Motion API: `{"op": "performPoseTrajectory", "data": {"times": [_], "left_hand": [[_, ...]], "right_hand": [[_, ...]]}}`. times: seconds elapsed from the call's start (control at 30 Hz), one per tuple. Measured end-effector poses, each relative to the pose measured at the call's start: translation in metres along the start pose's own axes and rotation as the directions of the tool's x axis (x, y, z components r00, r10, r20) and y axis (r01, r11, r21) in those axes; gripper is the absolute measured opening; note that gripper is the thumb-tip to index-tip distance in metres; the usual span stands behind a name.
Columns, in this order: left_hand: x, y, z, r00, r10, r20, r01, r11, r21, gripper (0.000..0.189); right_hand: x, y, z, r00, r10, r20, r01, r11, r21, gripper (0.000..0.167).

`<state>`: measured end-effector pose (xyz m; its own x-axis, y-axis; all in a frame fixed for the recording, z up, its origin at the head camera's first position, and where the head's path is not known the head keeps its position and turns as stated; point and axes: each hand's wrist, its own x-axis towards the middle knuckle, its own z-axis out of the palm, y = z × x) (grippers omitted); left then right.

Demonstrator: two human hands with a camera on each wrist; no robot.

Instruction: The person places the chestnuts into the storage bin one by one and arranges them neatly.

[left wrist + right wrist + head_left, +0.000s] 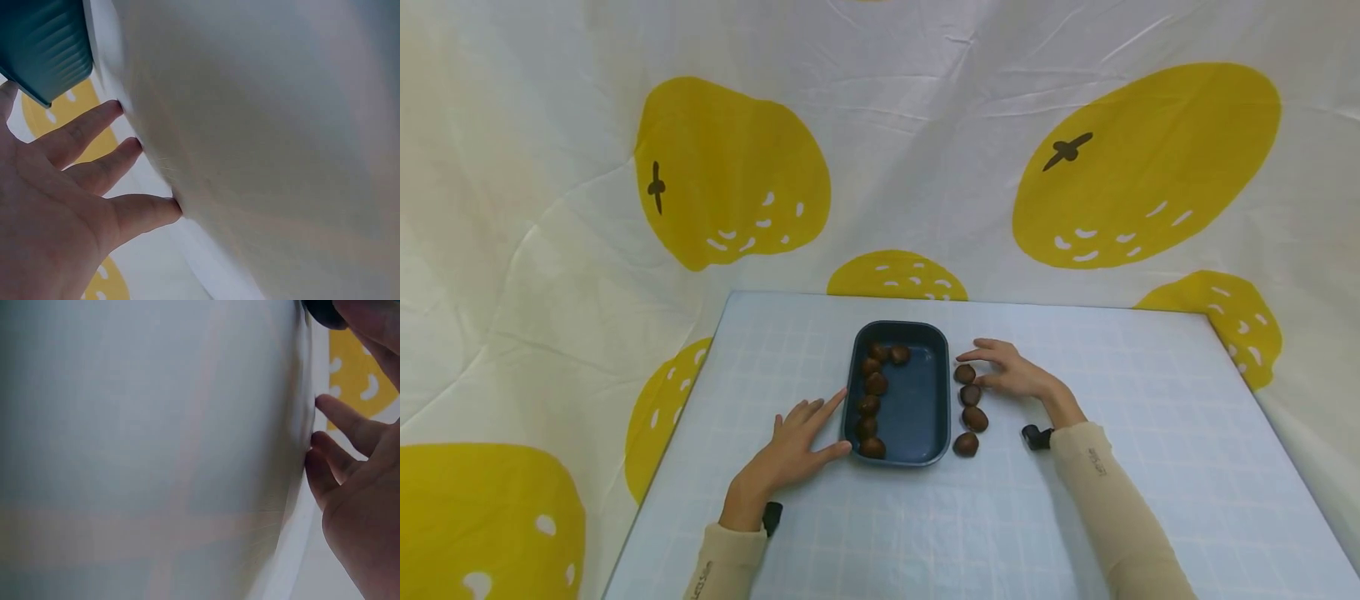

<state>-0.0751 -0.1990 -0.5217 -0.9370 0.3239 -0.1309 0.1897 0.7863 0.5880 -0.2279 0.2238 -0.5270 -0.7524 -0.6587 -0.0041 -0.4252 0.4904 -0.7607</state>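
The left hand [793,446] is spread wide, its grip holding nothing, forefinger and thumb against the rim of a dark blue, rounded-rectangular tray [914,408]; three other fingertips rest on the worktop [820,533]. The tray looks smooth and faintly shiny inside, while the left wrist view shows parallel ridges on its outer wall. Seven glossy brown chestnuts [876,384], rounded and slightly uneven, lie inside: six down the left wall, one beside the far end. Four loose chestnuts [975,418] form a column just right of the tray. The right hand [1011,372] has thumb and forefinger parted around the farthest of these; whether the grip pinches it, I cannot tell. Pale-blue, faintly checked covering lies over the worktop; behind hangs a creased white curtain [917,167] with yellow fruit shapes.
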Motion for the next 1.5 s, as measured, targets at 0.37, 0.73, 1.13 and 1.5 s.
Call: {"op": "performPoseTrajectory", "data": {"times": [0.37,0.73,1.13,1.5], "left_hand": [[0.001,-0.001,0.000,1.000,0.000,0.003,0.000,1.000,-0.008,0.084],[0.001,-0.002,0.002,1.000,0.003,-0.008,-0.003,1.000,0.001,0.084],[0.000,-0.002,0.001,1.000,0.010,-0.007,-0.010,1.000,-0.004,0.083],[-0.001,0.000,0.001,1.000,0.019,-0.012,-0.019,1.000,-0.014,0.083]], "right_hand": [[0.003,0.002,0.001,1.000,0.028,-0.003,-0.029,0.997,-0.069,0.042],[0.004,0.001,0.005,0.998,0.058,-0.027,-0.060,0.995,-0.084,0.040],[0.002,0.000,0.007,0.995,0.078,-0.055,-0.083,0.993,-0.085,0.036],[0.006,-0.006,0.007,0.978,0.102,-0.183,-0.107,0.994,-0.017,0.032]]}}
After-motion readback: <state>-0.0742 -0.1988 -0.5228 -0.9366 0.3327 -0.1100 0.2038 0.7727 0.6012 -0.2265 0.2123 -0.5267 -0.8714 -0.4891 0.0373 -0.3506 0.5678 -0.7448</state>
